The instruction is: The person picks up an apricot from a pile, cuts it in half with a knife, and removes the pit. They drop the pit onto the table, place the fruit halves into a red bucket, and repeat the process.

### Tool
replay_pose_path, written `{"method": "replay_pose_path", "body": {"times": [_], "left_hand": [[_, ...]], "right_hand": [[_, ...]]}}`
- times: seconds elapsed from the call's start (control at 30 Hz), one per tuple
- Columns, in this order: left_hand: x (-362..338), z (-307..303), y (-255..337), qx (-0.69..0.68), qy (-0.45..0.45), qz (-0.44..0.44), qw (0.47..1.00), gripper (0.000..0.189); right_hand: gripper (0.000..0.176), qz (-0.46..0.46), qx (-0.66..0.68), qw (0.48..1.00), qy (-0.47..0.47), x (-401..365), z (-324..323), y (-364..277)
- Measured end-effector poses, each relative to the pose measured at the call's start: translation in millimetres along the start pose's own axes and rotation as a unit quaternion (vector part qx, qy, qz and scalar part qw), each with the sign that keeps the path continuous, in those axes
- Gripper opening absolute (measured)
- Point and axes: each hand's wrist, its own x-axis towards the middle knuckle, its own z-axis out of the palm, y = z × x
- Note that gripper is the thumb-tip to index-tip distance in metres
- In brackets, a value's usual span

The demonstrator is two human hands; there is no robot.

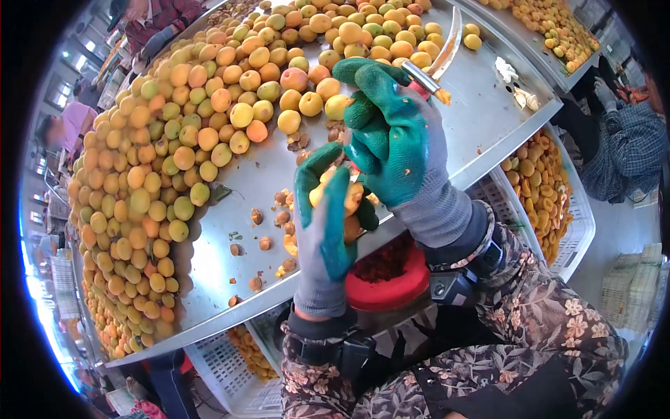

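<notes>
My left hand [324, 220], in a green-coated grey glove, is curled around apricots [354, 195] above the metal table's front edge. My right hand [398, 133], gloved the same way, is closed on a knife whose red handle shows at the top of the fist. Its curved blade [449, 49] points up and away, with a bit of orange flesh near the metal collar. Both hands are close together, the right slightly higher. Fingers partly hide the fruit. Loose apricot pits [265, 243] and scraps lie left of my left hand.
A large heap of whole apricots [185, 155] covers the left and back of the metal table [209, 269]. Below its edge are a red tub [391, 293] and white crates [579, 230] of cut apricots. White scraps [506, 70] lie at right; other people are around.
</notes>
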Motion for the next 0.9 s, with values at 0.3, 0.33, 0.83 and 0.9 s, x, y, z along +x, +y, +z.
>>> {"method": "replay_pose_path", "body": {"times": [0.3, 0.33, 0.83, 0.9], "left_hand": [[-3, -7, 10, -0.424, -0.022, -0.222, 0.878, 0.056], [-4, -8, 10, -0.453, -0.023, -0.224, 0.862, 0.056], [-1, 15, 3, -0.012, 0.062, -0.017, 0.998, 0.048], [-2, 14, 7, 0.03, 0.064, -0.003, 0.997, 0.049]], "right_hand": [[0.026, -0.03, 0.018, 0.999, -0.041, -5, -8, 3], [0.026, -0.037, 0.016, 0.998, -0.037, -7, -6, 3], [0.03, 0.043, -0.056, 0.997, -0.026, 4, -20, 1], [0.03, 0.04, -0.058, 0.997, -0.023, 4, -21, 2]]}}
